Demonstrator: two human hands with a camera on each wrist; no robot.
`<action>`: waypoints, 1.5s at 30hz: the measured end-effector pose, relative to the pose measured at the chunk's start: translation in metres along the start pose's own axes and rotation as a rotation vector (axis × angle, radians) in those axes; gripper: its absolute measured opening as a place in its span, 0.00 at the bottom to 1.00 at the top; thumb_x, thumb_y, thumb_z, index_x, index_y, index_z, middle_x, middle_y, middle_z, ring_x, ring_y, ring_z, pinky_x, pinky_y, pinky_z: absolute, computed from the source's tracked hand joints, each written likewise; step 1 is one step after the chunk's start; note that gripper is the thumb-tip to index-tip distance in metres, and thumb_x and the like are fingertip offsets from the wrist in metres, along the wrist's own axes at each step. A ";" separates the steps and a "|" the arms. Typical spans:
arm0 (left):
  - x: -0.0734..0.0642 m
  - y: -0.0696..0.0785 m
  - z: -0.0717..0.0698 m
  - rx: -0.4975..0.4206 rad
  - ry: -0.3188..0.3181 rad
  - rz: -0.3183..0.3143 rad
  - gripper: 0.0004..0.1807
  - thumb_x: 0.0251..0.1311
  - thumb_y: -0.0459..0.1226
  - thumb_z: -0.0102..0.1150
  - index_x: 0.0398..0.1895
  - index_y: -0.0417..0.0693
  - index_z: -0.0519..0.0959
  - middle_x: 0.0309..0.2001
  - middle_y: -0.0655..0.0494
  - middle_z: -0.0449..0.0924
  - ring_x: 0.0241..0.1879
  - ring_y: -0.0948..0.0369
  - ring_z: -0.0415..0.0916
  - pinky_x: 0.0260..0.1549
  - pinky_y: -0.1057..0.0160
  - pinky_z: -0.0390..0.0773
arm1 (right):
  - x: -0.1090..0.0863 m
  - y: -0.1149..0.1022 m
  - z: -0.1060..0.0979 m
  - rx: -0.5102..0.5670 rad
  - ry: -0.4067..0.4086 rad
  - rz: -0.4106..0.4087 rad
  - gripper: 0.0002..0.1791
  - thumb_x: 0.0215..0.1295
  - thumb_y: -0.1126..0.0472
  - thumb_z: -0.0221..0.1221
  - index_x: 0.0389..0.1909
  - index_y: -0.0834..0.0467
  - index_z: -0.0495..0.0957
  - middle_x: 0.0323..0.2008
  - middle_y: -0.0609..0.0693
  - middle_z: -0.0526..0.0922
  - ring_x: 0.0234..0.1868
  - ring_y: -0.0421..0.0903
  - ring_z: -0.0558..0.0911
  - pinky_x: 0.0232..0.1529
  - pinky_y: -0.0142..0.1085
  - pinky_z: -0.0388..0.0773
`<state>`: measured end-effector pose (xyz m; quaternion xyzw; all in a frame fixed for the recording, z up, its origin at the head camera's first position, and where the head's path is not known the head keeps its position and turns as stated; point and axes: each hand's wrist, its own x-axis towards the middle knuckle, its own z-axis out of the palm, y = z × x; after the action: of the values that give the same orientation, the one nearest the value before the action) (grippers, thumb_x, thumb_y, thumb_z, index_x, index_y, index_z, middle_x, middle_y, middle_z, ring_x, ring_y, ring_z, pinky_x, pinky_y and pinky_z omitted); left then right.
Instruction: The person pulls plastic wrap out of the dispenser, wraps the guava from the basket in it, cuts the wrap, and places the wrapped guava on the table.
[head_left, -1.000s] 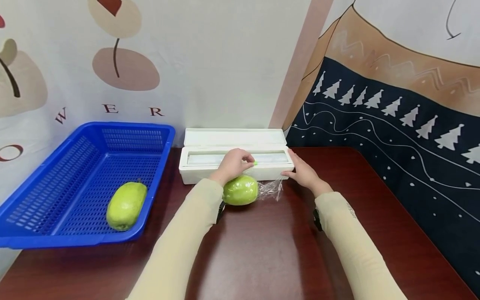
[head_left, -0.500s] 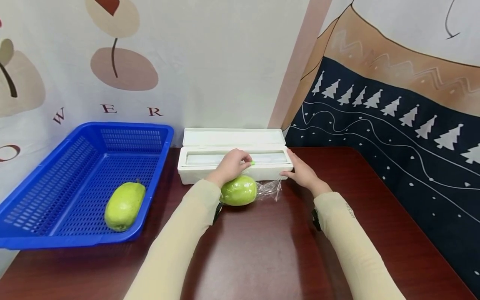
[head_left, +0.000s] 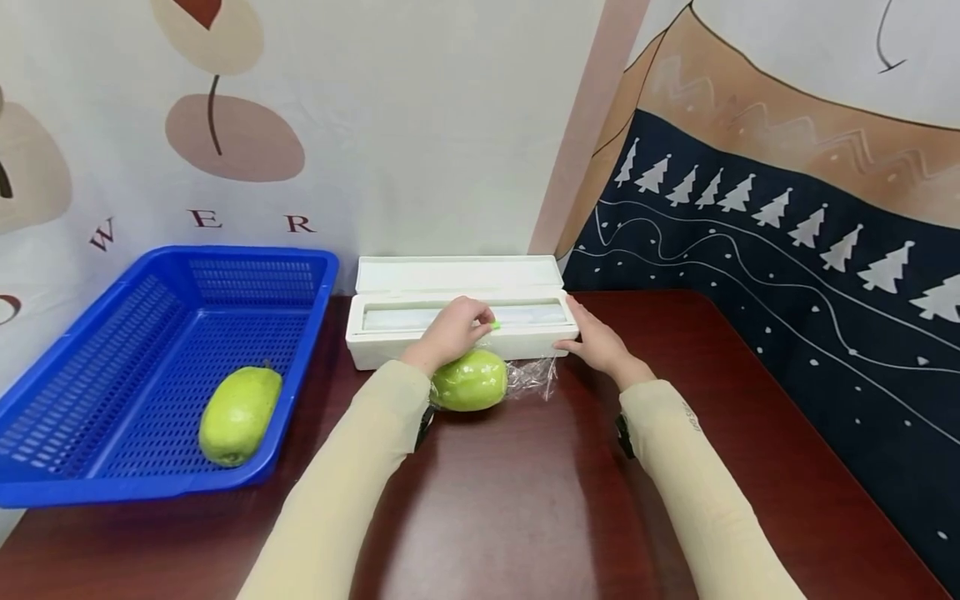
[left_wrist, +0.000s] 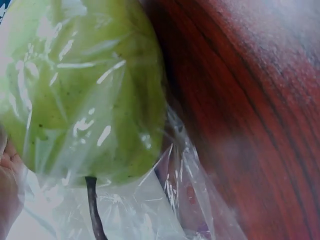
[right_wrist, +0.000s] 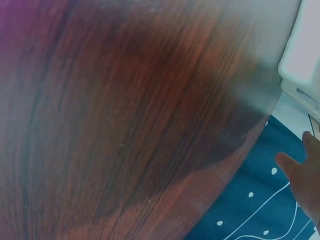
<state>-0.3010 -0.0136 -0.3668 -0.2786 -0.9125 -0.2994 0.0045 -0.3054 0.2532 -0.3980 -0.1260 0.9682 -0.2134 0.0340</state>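
A white cling film dispenser [head_left: 390,343] stands near the wall in the head view, its lid [head_left: 459,273] tipped back and its roll partly visible. My left hand [head_left: 450,331] reaches over its front and pinches a small bright green slider [head_left: 495,325] on the front rim. With thumb in front and fingers along the side, my right hand [head_left: 596,340] grips the dispenser's right end. Below my left hand lies a green pear [head_left: 471,382] under clear film [head_left: 532,377], which hangs from the dispenser. The left wrist view shows this film stretched over the pear [left_wrist: 85,100] and its dark stem [left_wrist: 93,207].
A blue plastic basket [head_left: 300,333] stands to the left, with another green pear [head_left: 240,415] inside. The brown wooden table [head_left: 495,508] extends in front. Printed cloths [head_left: 442,125] hang behind and along the right side.
The head view has turned slightly right, so everything sits a little further left in it. Both hands keep their places on the dispenser and slider.
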 end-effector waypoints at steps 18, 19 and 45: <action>-0.008 -0.014 0.008 -0.084 0.053 -0.063 0.09 0.61 0.35 0.56 0.42 0.41 0.80 0.44 0.47 0.81 0.50 0.52 0.75 0.56 0.54 0.72 | 0.003 -0.011 -0.006 0.235 -0.129 -0.048 0.58 0.53 0.49 0.66 0.74 0.52 0.34 0.71 0.59 0.52 0.66 0.56 0.62 0.67 0.54 0.57; -0.008 -0.015 0.008 -0.089 0.056 -0.066 0.09 0.61 0.34 0.56 0.42 0.41 0.80 0.44 0.47 0.81 0.50 0.52 0.75 0.56 0.54 0.71 | 0.003 -0.014 -0.008 0.275 -0.155 -0.044 0.58 0.54 0.50 0.65 0.74 0.52 0.34 0.72 0.60 0.51 0.66 0.56 0.60 0.67 0.55 0.55; -0.007 -0.012 0.009 -0.093 0.072 -0.036 0.08 0.61 0.35 0.56 0.40 0.43 0.81 0.43 0.49 0.81 0.49 0.54 0.75 0.54 0.57 0.73 | 0.006 -0.021 -0.050 0.423 -0.480 -0.058 0.50 0.64 0.45 0.52 0.73 0.61 0.32 0.72 0.63 0.41 0.70 0.60 0.49 0.67 0.60 0.50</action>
<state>-0.2997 -0.0202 -0.3824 -0.2511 -0.9017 -0.3515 0.0188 -0.3123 0.2537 -0.3440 -0.1905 0.8627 -0.3749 0.2807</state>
